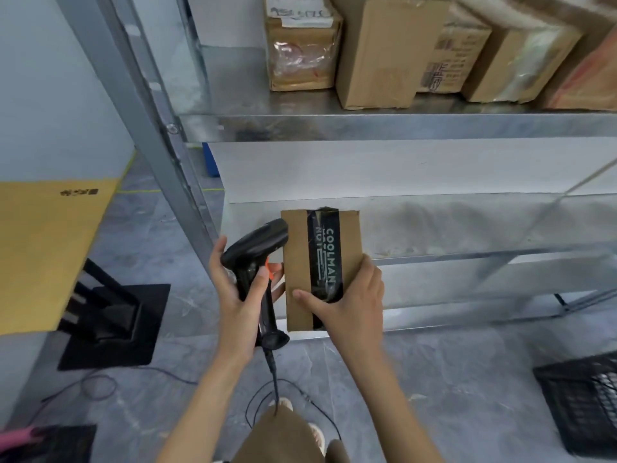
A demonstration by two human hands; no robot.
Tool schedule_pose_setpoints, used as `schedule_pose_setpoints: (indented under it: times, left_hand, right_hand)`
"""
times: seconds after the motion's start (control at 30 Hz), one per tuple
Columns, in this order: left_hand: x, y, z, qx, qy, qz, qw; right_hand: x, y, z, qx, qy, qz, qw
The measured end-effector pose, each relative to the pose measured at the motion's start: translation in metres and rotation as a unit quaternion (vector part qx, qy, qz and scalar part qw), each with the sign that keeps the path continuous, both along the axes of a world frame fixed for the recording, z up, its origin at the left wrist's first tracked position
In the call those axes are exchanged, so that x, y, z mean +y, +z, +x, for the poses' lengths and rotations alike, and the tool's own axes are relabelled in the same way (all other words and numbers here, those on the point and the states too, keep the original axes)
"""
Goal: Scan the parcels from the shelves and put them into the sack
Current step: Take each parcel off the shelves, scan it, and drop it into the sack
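Note:
My right hand (350,295) grips a brown cardboard parcel (297,262) sealed with black printed tape, held upright in front of the lower shelf. My left hand (233,289) holds a black barcode scanner (257,248) with an orange trigger. The scanner's head sits against the parcel's left edge. Its cable hangs down toward the floor. Several more cardboard parcels (377,51) stand on the upper metal shelf (367,127). No sack can be seen for certain.
A metal shelf post (150,111) rises at the left. A yellow-topped table (43,248) is at the left, with a black stand base (113,325) beneath it. A black plastic crate (584,402) sits on the floor at the right. Cables lie on the grey floor.

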State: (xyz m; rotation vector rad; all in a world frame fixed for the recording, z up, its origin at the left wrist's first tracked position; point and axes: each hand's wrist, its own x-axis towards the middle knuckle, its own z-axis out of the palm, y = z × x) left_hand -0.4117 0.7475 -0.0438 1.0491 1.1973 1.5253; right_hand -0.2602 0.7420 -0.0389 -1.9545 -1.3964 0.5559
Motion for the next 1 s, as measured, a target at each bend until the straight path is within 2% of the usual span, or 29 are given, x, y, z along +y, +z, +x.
schedule_pose_setpoints:
  times: [0.07, 0.23, 0.3, 0.37, 0.5, 0.6, 0.77, 0.87, 1.0]
  left_hand:
    - [0.005, -0.002, 0.003, 0.005, 0.005, -0.002, 1.0]
    - [0.016, -0.003, 0.018, 0.038, -0.012, 0.022, 0.999]
    - [0.023, -0.002, 0.019, -0.005, -0.013, 0.027, 1.0]
    - [0.034, -0.001, 0.015, -0.045, -0.006, -0.005, 0.999]
    - [0.051, 0.002, 0.012, -0.148, -0.03, -0.077, 0.986]
    - [0.054, 0.003, 0.012, -0.187, -0.05, -0.088, 0.977]
    - [0.054, 0.001, 0.018, -0.161, -0.067, -0.04, 0.984]
    - [0.05, -0.005, 0.022, -0.142, -0.077, -0.036, 0.986]
    - [0.049, -0.008, 0.026, -0.136, -0.072, -0.028, 0.988]
  right_hand:
    - [0.004, 0.0, -0.008, -0.042, -0.005, -0.016, 0.999]
    - [0.013, -0.01, -0.014, -0.065, -0.028, -0.038, 0.997]
    - [0.015, -0.011, -0.009, -0.048, -0.032, -0.006, 0.998]
    - [0.014, -0.011, -0.004, -0.004, -0.037, 0.018, 0.999]
    - [0.012, -0.009, 0.0, 0.18, -0.006, 0.049, 0.982]
    - [0.014, -0.006, -0.002, 0.244, 0.018, 0.035, 0.969]
    - [0.03, -0.005, 0.003, 0.174, 0.012, 0.018, 0.984]
    - [0.035, -0.001, -0.009, 0.139, -0.026, -0.02, 0.99]
    - [0.038, 0.003, -0.022, 0.035, -0.065, -0.012, 0.997]
